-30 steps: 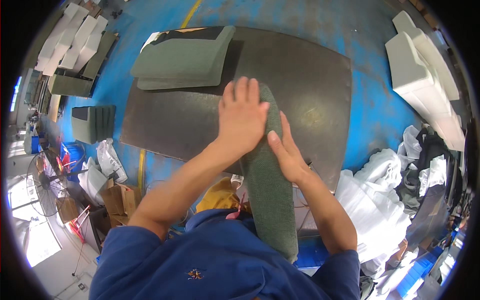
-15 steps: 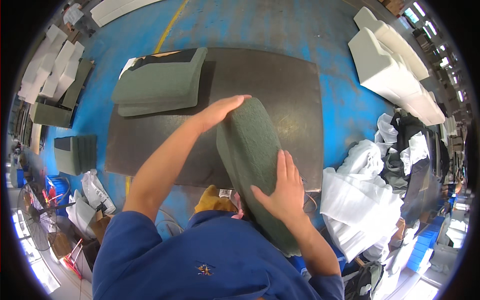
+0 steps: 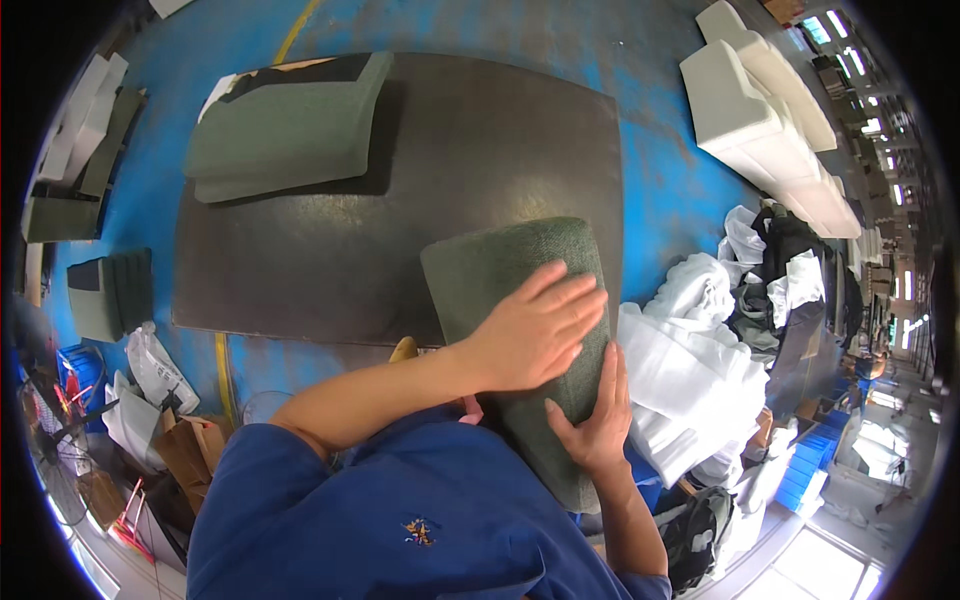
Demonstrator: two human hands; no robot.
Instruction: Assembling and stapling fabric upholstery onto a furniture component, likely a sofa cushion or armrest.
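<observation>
A green fabric-covered cushion (image 3: 470,265) rests tilted over the near right edge of the dark table (image 3: 300,265), its lower end close to my body. My left hand (image 3: 540,328) lies flat on the cushion's upper part, fingers stretched toward its right edge. Lower down, my right hand (image 3: 597,418) presses against the right side with fingers straight and thumb apart. Neither hand grips anything. At the table's far left lies another green upholstered piece (image 3: 285,135), with a black strip along its back edge.
White foam sofa-shaped pieces (image 3: 745,110) stand on the blue floor at the far right. White sheeting (image 3: 695,370) is heaped beside the table. To the left are a smaller green cushion piece (image 3: 110,293), an open cardboard box (image 3: 190,450) and a fan (image 3: 60,440).
My left hand has moved from the cushion's far left corner onto its upper face. The cushion has turned, showing more of its broad side. The view has shifted somewhat.
</observation>
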